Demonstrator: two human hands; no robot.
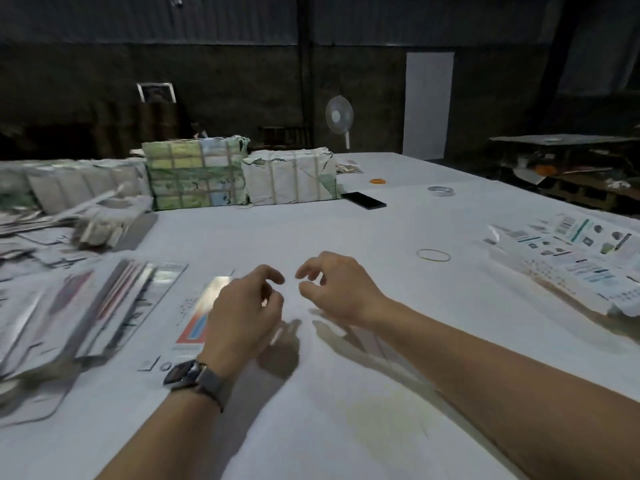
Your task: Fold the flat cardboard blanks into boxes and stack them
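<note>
left hand: fingers loosely curled, nothing held.
right hand: fingers loosely curled, nothing held.
flat blank: partly hidden under the left fingers.
rubber band: lying right of the right fingers.

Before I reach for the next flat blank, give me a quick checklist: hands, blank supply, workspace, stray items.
1. Both hands free: ok. Left hand and right hand hover with loosely curled fingers, holding nothing.
2. Flat printed cardboard blanks within reach at the left: ok, though blurred.
3. Bare patch of white table ahead for folding: ok.
4. Yellow rubber band out of the folding area: ok, it lies to the right.
5. Black phone out of the way: ok, far side.
6. Finished boxes stacked: cannot tell; the printed pile at the right is unclear.
</note>
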